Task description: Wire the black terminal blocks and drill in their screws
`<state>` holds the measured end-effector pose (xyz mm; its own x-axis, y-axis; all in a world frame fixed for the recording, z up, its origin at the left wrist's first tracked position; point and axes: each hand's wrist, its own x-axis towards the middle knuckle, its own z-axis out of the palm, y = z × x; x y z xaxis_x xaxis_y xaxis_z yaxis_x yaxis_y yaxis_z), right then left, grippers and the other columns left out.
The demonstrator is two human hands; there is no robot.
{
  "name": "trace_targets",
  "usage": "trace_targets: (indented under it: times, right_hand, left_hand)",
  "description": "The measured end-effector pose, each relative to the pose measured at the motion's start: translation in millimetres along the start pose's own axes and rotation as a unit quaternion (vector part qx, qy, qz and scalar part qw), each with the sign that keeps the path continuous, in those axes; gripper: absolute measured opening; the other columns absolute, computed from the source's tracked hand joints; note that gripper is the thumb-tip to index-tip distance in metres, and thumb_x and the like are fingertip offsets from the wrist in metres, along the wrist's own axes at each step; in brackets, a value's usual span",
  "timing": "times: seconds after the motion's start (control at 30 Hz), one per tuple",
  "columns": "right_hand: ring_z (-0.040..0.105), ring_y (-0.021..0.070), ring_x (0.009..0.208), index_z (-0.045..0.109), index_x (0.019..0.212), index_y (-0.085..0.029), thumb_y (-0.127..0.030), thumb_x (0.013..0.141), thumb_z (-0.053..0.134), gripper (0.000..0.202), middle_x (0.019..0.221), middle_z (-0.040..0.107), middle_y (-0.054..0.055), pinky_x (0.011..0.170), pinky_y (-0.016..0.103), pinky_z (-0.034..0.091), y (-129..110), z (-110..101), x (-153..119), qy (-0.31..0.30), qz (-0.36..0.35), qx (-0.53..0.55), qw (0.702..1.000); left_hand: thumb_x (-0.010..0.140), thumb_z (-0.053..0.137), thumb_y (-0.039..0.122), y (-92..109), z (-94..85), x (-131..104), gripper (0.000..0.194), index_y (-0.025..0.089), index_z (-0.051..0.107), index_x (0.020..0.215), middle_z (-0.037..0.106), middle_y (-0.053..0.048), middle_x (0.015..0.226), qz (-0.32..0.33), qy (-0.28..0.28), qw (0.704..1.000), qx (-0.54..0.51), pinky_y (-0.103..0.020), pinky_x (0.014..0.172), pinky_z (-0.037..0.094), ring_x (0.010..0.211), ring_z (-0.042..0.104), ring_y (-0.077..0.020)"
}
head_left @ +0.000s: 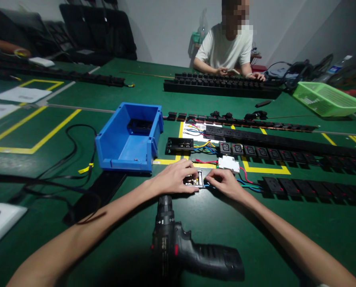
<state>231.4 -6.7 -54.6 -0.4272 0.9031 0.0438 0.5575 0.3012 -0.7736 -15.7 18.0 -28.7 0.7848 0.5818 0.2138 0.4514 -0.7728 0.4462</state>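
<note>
Seen from a camera on a person's head, two bare hands meet over a green worktable (88, 91). Clock directions are taken from the small housing (200, 180) between them, near the centre of the view, with brass-coloured parts showing inside it.

The left hand (175, 177) comes in from eight o'clock and holds the housing, its fingers bent over the far side and its thumb along the near edge. The right hand (226, 182) comes in from four o'clock; its thumb and forefinger are drawn close together just beside the housing's three o'clock end, and I cannot tell whether they grip a wire.

Blue and green wires (251, 185) run from under the right hand towards three o'clock, to a black socket strip (300, 191). At two o'clock, just beyond that hand, lies a white block (228, 164) with red leads. A second, black housing (180, 145) sits at eleven o'clock, wired to another socket row (256, 151).

A blue bin (124, 164) stands at ten o'clock. A black power drill (165, 235) lies near the left hand, towards seven o'clock. Far off at one o'clock, a person in a white shirt (230, 50) sits across the table
</note>
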Motion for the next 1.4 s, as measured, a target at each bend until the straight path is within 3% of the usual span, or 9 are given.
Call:
trace_targets:
  times: [0.63,0.77,0.83,0.93,1.0,1.07,1.17,1.33,1.4]
  right_hand:
    - [0.060,0.0181,0.083,0.061,0.096,-0.017,-0.023,0.094,0.050,0.013,0.089,0.065,0.008,0.076,0.031,0.047,0,8,-9,0.106,-0.170,-0.133,0.971]
    - [0.059,0.0199,0.089,0.061,0.097,-0.016,-0.019,0.092,0.051,0.011,0.092,0.065,0.010,0.081,0.035,0.048,-14,8,-12,0.150,-0.201,-0.140,0.958]
    - [0.059,0.0195,0.090,0.061,0.099,-0.016,-0.018,0.092,0.050,0.013,0.094,0.065,0.010,0.082,0.035,0.049,-35,11,-20,0.125,-0.226,-0.133,0.957]
    - [0.060,0.0170,0.094,0.062,0.109,-0.016,-0.021,0.094,0.048,0.021,0.102,0.065,0.010,0.083,0.032,0.050,-79,23,-40,-0.021,-0.270,-0.121,0.955]
    - [0.059,0.0161,0.098,0.060,0.118,-0.016,-0.027,0.095,0.049,0.028,0.112,0.063,0.010,0.083,0.030,0.050,-106,35,-57,-0.107,-0.297,-0.140,0.939]
    - [0.058,0.0170,0.095,0.059,0.120,-0.016,-0.035,0.096,0.050,0.033,0.115,0.063,0.011,0.077,0.030,0.050,-122,46,-73,-0.152,-0.325,-0.181,0.916]
    - [0.057,0.0172,0.087,0.064,0.108,-0.015,-0.034,0.095,0.051,0.027,0.108,0.066,0.009,0.068,0.029,0.048,-127,58,-87,-0.139,-0.365,-0.214,0.895]
    - [0.057,0.0161,0.088,0.061,0.113,-0.012,-0.027,0.092,0.055,0.026,0.098,0.068,0.008,0.070,0.029,0.049,-118,62,-90,-0.114,-0.371,-0.216,0.896]
    - [0.057,0.0160,0.089,0.063,0.105,-0.014,-0.026,0.092,0.056,0.019,0.099,0.067,0.008,0.069,0.028,0.048,-117,62,-90,-0.106,-0.366,-0.225,0.897]
  left_hand:
    - [0.083,0.064,0.050,1,2.0,-2,0.033,0.020,0.065,0.096,0.056,-0.004,0.095,-0.002,0.013,1.000,0.008,-0.030,0.077,0.042,0.090,0.053,-0.0201]
    - [0.083,0.063,0.050,1,1.8,-3,0.034,0.019,0.064,0.097,0.056,-0.004,0.095,0.003,0.017,1.000,0.013,-0.030,0.078,0.042,0.092,0.053,-0.0203]
    - [0.083,0.063,0.050,1,2.0,-3,0.033,0.020,0.064,0.097,0.056,-0.004,0.096,0.001,0.017,1.000,0.012,-0.030,0.078,0.042,0.092,0.053,-0.0203]
    - [0.084,0.062,0.049,0,2.5,-4,0.033,0.020,0.064,0.098,0.057,-0.004,0.098,-0.001,0.018,1.000,0.007,-0.031,0.080,0.042,0.093,0.053,-0.0203]
    - [0.084,0.063,0.051,0,3.0,-4,0.034,0.020,0.064,0.098,0.056,-0.004,0.097,0.000,0.021,1.000,0.009,-0.031,0.079,0.042,0.092,0.053,-0.0202]
    - [0.083,0.064,0.052,0,3.4,-5,0.035,0.020,0.064,0.097,0.055,-0.004,0.096,0.001,0.022,1.000,0.015,-0.030,0.078,0.041,0.092,0.053,-0.0202]
    - [0.083,0.063,0.053,0,3.9,-5,0.035,0.020,0.063,0.097,0.055,-0.004,0.095,0.002,0.020,1.000,0.022,-0.030,0.078,0.041,0.092,0.053,-0.0206]
    - [0.083,0.063,0.053,0,4.1,-6,0.035,0.020,0.064,0.098,0.055,-0.004,0.096,-0.001,0.023,0.999,0.027,-0.030,0.079,0.041,0.093,0.053,-0.0207]
    - [0.083,0.063,0.053,0,3.9,-6,0.035,0.020,0.064,0.098,0.055,-0.004,0.095,0.002,0.026,0.999,0.028,-0.030,0.079,0.041,0.093,0.053,-0.0207]
